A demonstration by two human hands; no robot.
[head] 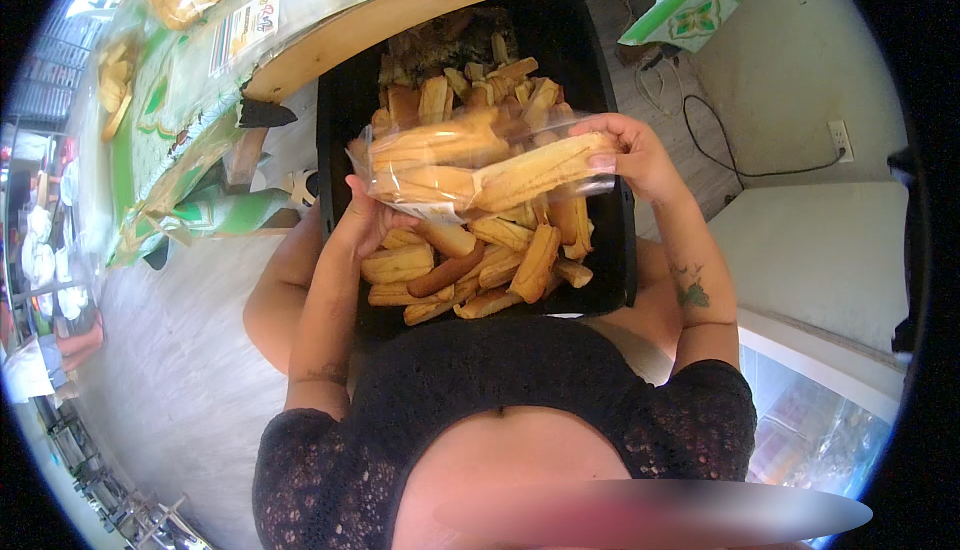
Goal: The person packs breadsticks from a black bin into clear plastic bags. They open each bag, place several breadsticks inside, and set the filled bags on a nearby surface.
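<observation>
My left hand [375, 216] holds the lower left end of a clear plastic bag [431, 194] that bears a printed label. Several long toasted bread pieces lie inside it. Between the fingers and thumb of my right hand [626, 152] is one long bread piece [540, 171], its far end at the bag's contents; clear film reaches around it towards my fingers. Beneath both hands stands a black plastic crate [628, 265] between my legs, with many loose toasted bread pieces [536, 265] heaped in it. Part of the heap is hidden by the bag.
A wooden-edged table [360, 36] with a green and white cover curves past the crate's far side, carrying filled bags with labels. At right, a black cord [712, 126] runs to a wall outlet [840, 141], above a pale box-like surface [817, 250]. Shelving with goods stands far left.
</observation>
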